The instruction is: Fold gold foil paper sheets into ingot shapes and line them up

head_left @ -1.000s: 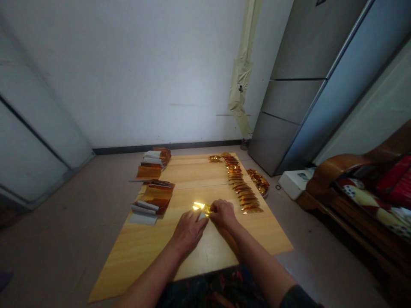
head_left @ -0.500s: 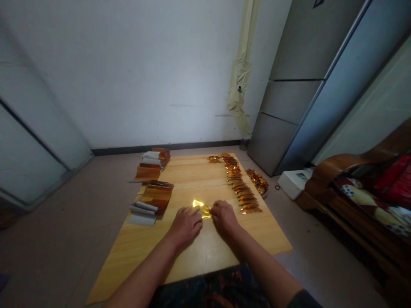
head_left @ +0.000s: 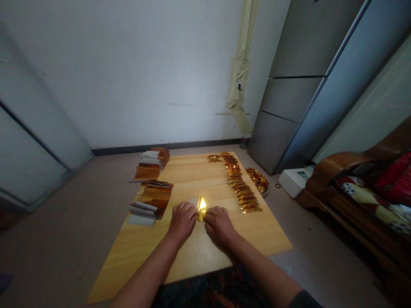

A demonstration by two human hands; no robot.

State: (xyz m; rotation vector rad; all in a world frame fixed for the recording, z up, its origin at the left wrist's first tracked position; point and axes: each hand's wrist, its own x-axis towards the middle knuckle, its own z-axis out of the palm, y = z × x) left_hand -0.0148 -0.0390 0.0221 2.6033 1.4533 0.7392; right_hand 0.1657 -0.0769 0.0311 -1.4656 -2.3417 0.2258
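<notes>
A sheet of shiny gold foil paper (head_left: 202,204) lies between my hands over the middle of the wooden board table, partly folded, with a pale edge showing at its left. My left hand (head_left: 184,217) is closed on its left side, fingers curled. On the other side my right hand (head_left: 218,219) pinches the near right part. Fingertips of both hands are hidden behind the knuckles. To the left lie stacks of gold foil sheets (head_left: 156,194) with grey-white backs. A long row of folded gold foil pieces (head_left: 242,188) runs along the right side.
The wooden board table (head_left: 253,237) stands on a tiled floor. A container heaped with folded foil pieces (head_left: 257,180) sits beyond its right edge. Further right are a grey refrigerator (head_left: 290,96), a white box (head_left: 293,183) and a carved wooden bench (head_left: 337,171).
The foil between my hands has turned and now points away from me, its lower part gathered narrower. My left hand has shifted slightly left; my right hand has moved a little nearer to me.
</notes>
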